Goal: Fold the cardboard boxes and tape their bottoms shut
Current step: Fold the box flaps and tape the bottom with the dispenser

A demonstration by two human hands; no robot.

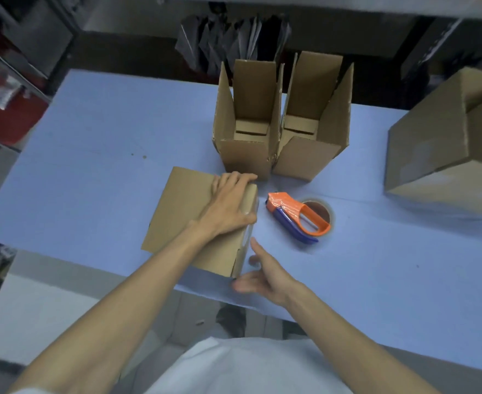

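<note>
A cardboard box [183, 211] lies on its side near the front edge of the blue table [92, 155]. Shiny tape runs along its right end. My left hand [228, 203] rests flat on top of it, fingers curled over the far right corner. My right hand [262, 274] hovers open just beside the box's near right corner, fingers spread and slightly blurred. An orange and blue tape dispenser [299, 217] with a brown roll lies on the table to the right of the box. Two upright boxes [248, 155] [311, 155] stand behind, top flaps open.
A large closed cardboard box [439, 149] sits at the table's right side. Dark bags [228, 41] hang behind the table. Shelving with red items [6, 109] stands to the left. The table's front edge runs just under my right hand.
</note>
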